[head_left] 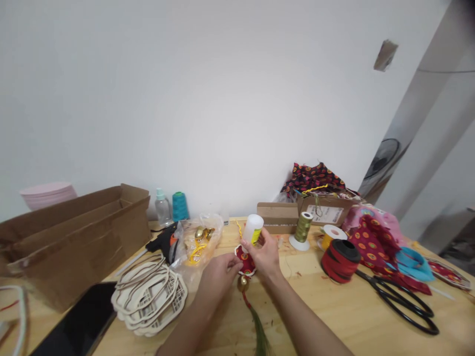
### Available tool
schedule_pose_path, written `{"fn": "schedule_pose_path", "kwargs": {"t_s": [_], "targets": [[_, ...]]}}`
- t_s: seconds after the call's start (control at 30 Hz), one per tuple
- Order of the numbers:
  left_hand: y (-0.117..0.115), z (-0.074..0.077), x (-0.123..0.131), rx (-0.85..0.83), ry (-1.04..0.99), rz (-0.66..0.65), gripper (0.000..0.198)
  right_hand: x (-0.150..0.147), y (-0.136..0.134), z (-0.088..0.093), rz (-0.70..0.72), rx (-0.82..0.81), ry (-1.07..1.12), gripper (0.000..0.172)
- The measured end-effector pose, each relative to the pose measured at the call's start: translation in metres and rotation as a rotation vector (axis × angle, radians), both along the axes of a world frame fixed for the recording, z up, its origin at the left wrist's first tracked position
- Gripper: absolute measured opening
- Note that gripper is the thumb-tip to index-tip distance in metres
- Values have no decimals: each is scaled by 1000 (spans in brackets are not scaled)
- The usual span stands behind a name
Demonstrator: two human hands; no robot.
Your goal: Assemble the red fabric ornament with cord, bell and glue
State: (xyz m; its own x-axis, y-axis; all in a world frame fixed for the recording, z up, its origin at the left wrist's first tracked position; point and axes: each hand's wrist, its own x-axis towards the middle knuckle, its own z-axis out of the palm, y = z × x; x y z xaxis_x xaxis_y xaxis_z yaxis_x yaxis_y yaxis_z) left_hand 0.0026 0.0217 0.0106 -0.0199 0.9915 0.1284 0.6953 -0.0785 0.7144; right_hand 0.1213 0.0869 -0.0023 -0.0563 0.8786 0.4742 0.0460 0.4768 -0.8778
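My right hand (267,253) is wrapped round a white squeeze bottle (254,225) with a yellow label, its base turned up and its lower end hidden by the fingers. Under it lies a small red fabric ornament (246,265) with a pale scalloped edge. The fingers of my left hand (222,272) pinch the ornament's left edge. A gold bell (243,283) hangs from the ornament's near side, followed by a red cord and a green tassel (261,332) lying toward me on the table.
Stacked wooden frames (149,296), a phone (79,321), a glue gun (163,244) and a cardboard box (85,242) are to the left. A bag of gold bells (198,242) lies nearer. Rightward are thread spools (303,227), red ribbon (340,262), black scissors (401,301) and patterned fabric (374,244).
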Motion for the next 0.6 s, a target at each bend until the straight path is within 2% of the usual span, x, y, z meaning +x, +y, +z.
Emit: {"fn": "schedule_pose_path", "kwargs": {"t_s": [0.27,0.47,0.6], "targets": [[0,-1,0,-6,-14,-8,20,1,-1,7,-21,7,109,22],[0,0,0,3,-22,-5,21,0,-2,2,-12,32,-34,29],[1,0,0,5,-21,-6,21,-1,-2,3,-47,18,-15,29]]}}
